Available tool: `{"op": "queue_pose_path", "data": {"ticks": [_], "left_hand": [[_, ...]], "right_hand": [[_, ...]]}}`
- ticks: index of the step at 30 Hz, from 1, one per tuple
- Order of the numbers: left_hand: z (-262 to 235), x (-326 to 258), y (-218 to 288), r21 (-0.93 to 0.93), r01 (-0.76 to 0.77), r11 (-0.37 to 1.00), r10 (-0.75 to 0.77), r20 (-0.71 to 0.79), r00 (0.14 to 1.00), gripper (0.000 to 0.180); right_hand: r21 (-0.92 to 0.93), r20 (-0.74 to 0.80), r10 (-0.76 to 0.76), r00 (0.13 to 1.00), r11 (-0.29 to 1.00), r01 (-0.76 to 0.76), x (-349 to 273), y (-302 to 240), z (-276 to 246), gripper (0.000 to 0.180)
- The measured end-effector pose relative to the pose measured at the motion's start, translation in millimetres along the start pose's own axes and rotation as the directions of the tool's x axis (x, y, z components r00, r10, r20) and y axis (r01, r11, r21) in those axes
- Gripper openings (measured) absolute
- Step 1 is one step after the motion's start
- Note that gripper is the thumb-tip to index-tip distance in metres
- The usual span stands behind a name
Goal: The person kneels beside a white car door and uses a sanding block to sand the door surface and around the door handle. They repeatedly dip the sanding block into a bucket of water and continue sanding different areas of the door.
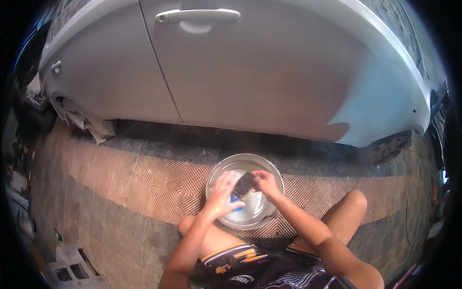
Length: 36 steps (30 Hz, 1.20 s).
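1. While the person squatted beside the car (269,82), both hands met over a metal basin (219,171) on the floor, and a dark flat sheet (244,183) was pinched between them above the water.
2. The left hand (222,195) was curled around a blue block (235,201), fingers closed on it, with the sheet lying across the block's top.
3. The right hand (266,183) gripped the sheet's far edge with bent fingers; how tightly could not be told.
4. Judged from this, the step was wrapping the sheet round the block over the basin. Doing it well would call for pulling the sheet taut and flat, with no creases, and keeping the work low over the basin so drips fell inside.
5. The basin was round, shallow and shiny, with a thin rolled rim and a little clear water pooled at its bottom.
6. The sheet looked thin, stiff and matte black; the block seemed small and firm.
7. The car's doors were dull, pale grey and smooth, with a moulded handle (198,16) and paper (89,123) stuffed around the wheel arch.
8. The floor (134,188) was ribbed in a diamond pattern, brownish and dusty.
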<state>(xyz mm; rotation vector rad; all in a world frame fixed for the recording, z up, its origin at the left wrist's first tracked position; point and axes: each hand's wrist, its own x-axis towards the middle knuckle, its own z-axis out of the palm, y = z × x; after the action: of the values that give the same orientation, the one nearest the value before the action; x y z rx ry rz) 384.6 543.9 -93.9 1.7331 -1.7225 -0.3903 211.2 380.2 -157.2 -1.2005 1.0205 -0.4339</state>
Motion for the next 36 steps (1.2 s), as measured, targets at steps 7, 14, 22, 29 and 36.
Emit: {"op": "queue_pose_path", "data": {"ticks": [7, 14, 22, 29, 36], "left_hand": [[72.4, -12.8, -40.8, -0.038, 0.471, 0.881, -0.464, 0.116, 0.878, 0.031], [128.2, 51.4, -138.5, 0.220, 0.853, 0.474, -0.852, 0.358, 0.381, 0.031], [184.8, 34.5, -91.9, 0.023, 0.989, 0.143, -0.961, 0.241, 0.133, 0.037], [60.2, 59.5, 42.7, -0.955, 0.018, -0.297, -0.931, 0.294, 0.219, 0.044], [-188.2, 231.0, 152.7, -0.708, -0.668, 0.229, -0.879, -0.445, 0.171, 0.039]], "right_hand": [[-0.220, 0.201, 0.488, 0.849, 0.867, -0.447, 71.4, 72.4, 27.4, 0.028], [-0.958, 0.162, 0.095, 0.982, 0.252, 0.134, 68.4, 191.4, 48.5, 0.032], [-0.878, 0.478, 0.578, 0.662, 0.324, 0.351, 82.9, 76.8, -6.1, 0.031], [-0.510, 0.830, -0.378, 0.411, -0.212, 0.834, 11.3, -377.2, -29.8, 0.035], [-0.030, 0.996, 0.031, 0.080, -0.742, 0.670, -4.3, -628.6, 19.6, 0.050]]}}
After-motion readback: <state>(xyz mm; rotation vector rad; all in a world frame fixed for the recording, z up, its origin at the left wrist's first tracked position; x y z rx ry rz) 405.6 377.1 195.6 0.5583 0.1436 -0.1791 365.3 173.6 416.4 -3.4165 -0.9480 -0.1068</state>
